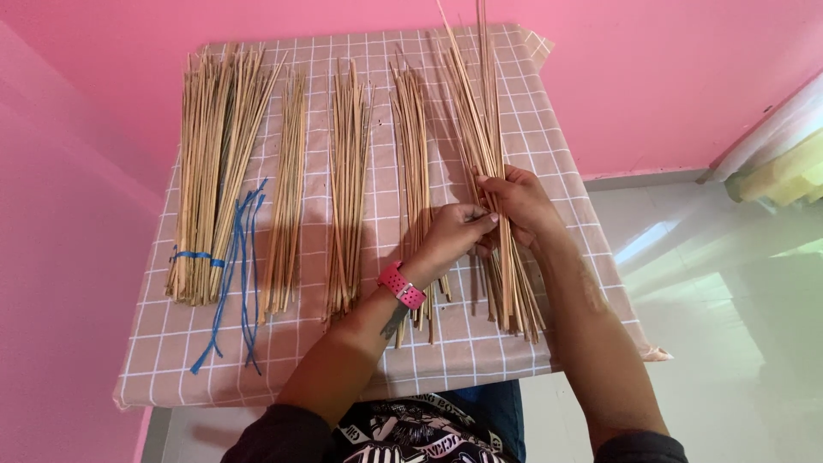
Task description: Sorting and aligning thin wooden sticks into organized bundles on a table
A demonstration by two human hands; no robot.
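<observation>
Flanking held sticks (506, 283): 4 bundles (347, 189).

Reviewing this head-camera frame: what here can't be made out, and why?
- Tops of the rightmost bundle of thin sticks: cut off by the upper frame edge.
- Right hand palm and grip: hidden behind the sticks and its own fingers.
- Left hand fingertips: tucked among the sticks, so which sticks they pinch cannot be told.
- Near edge of the checked tablecloth: partly covered by the forearms.
- Yellow object at far right: blurred and cut off.

Pink perforated watch strap (401, 285) on left wrist, small tattoo beneath; dark sleeves, black-white printed shirt, blue trousers.
</observation>
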